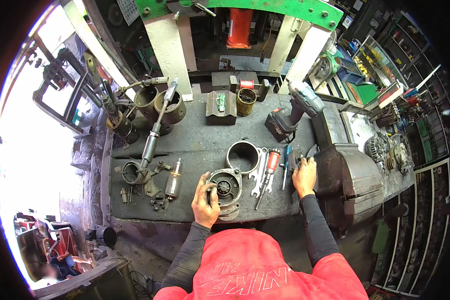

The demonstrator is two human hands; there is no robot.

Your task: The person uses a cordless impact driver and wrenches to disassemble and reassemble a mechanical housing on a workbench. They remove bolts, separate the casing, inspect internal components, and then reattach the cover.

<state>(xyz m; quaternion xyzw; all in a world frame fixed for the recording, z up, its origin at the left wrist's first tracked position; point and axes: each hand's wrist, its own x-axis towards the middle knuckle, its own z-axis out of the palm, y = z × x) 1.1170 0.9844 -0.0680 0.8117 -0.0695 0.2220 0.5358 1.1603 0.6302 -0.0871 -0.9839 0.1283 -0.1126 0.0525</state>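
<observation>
On a scuffed dark-grey workbench (200, 145), the left hand (205, 204) is curling against a round grey-metal housing (226, 187), the right hand (304, 178) bending beside a bulky dark-metal block (352, 167); both grips are unclear. A green-and-white press frame (280, 6) is standing behind.

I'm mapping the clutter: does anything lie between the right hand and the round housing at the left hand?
Yes: from the right hand toward the round housing, a blue-handled tool, a red-handled screwdriver and wrenches lie on the bench in between.
</observation>
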